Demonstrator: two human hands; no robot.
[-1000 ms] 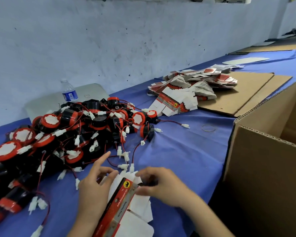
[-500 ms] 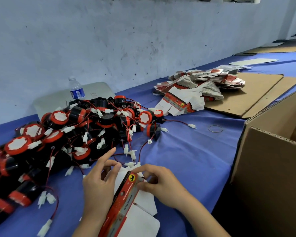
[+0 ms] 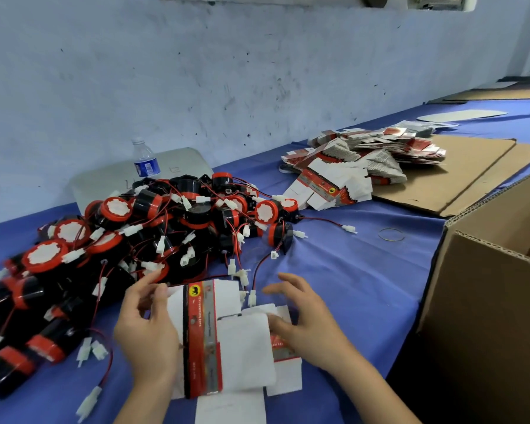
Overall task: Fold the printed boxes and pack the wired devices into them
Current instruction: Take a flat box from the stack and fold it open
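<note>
A flat printed box [image 3: 203, 335], red strip with white flaps, is held just above the blue table [image 3: 349, 270] near the front edge. My left hand [image 3: 147, 328] grips its left edge, thumb on top. My right hand [image 3: 306, 319] lies with spread fingers against the white flap on the right side. A big heap of wired devices [image 3: 141, 237], black and red rounds with red wires and white plugs, lies to the left and behind the box. A pile of flat printed boxes [image 3: 364, 160] lies further back on the right.
An open cardboard carton [image 3: 487, 301] stands close at the right. Brown cardboard sheets [image 3: 450, 175] lie under the box pile. A water bottle [image 3: 144, 160] stands by the wall on a grey board [image 3: 104, 185]. A rubber band [image 3: 391, 234] lies on the cloth.
The printed box has turned from edge-on to spread out facing up. My right hand left its top end and moved to the right flap. My left hand kept its hold.
</note>
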